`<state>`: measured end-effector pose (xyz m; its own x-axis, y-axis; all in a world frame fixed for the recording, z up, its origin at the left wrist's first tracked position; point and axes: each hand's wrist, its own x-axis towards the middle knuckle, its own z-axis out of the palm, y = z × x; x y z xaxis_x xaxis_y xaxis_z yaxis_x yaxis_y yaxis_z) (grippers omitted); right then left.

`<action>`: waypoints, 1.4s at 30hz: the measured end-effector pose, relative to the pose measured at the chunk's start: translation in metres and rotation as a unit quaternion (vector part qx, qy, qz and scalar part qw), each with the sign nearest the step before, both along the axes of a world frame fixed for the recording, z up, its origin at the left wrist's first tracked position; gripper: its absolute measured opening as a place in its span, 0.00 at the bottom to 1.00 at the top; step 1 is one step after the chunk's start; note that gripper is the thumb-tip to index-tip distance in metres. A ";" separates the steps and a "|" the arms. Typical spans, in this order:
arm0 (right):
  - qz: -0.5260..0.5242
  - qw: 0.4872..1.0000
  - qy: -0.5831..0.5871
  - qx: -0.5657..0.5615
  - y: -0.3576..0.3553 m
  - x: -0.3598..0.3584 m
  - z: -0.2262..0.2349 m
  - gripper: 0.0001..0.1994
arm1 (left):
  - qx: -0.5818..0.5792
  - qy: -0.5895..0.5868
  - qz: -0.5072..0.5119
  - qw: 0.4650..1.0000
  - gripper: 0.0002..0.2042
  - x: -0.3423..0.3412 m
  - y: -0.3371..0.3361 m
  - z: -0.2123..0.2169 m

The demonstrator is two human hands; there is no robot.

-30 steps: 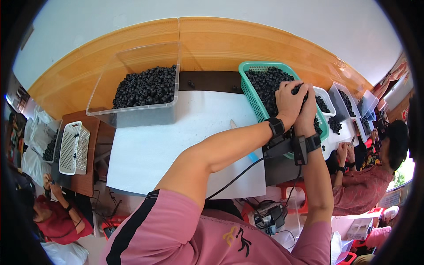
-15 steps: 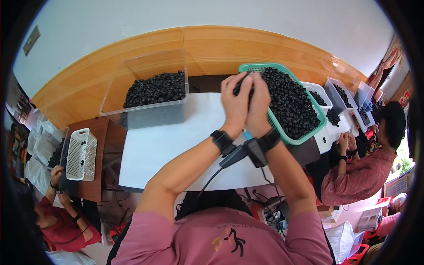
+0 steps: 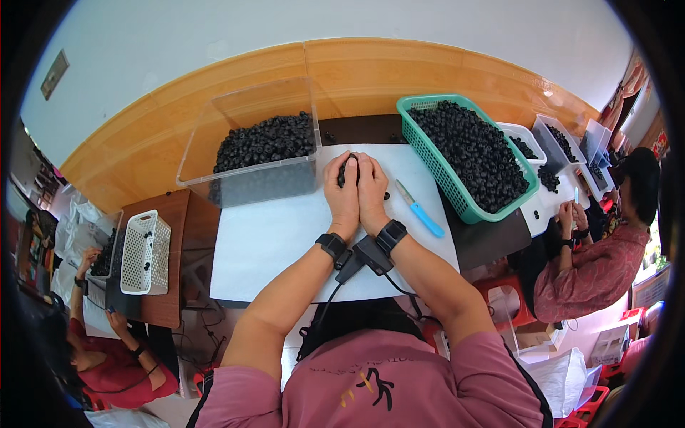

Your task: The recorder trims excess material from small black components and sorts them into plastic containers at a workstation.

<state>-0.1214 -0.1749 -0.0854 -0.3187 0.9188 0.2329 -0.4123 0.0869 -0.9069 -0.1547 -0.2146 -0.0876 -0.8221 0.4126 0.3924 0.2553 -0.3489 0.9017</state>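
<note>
Over the white board (image 3: 285,253) my left hand (image 3: 340,198) and my right hand (image 3: 372,194) are cupped together. Small black round pieces (image 3: 347,173) show between them, so both hands hold a cluster; how many is hidden. One black piece lies beside my right hand's fingers. A small knife with a light blue handle (image 3: 427,219) rests on the board to the right of my hands. Beyond my left hand stands a clear plastic box (image 3: 267,184) partly filled with such pieces. At the right a green basket (image 3: 428,151) is heaped with them.
Further right, a white tray (image 3: 515,130) and clear bins hold more black pieces; a person (image 3: 596,274) sits there with a knife. A white perforated basket (image 3: 146,265) stands on a brown table (image 3: 175,239) at the left, near another person (image 3: 125,364). Wooden panelling (image 3: 371,71) runs behind.
My cupped hands have moved from the green basket's edge left and nearer to me, over the board, with black pieces in them. The knife, mostly covered before, shows fully.
</note>
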 end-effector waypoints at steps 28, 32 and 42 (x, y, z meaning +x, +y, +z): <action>-0.015 0.990 -0.102 0.096 0.027 0.013 -0.019 0.15 | -0.251 0.302 0.067 0.917 0.21 -0.015 -0.009 -0.018; -0.006 0.994 -0.085 0.076 0.040 0.025 -0.010 0.17 | -0.288 0.319 0.012 0.903 0.19 -0.006 0.007 0.019; -0.026 0.995 -0.088 0.039 0.061 0.098 0.030 0.16 | -0.470 0.334 -0.081 0.813 0.18 -0.007 0.125 0.063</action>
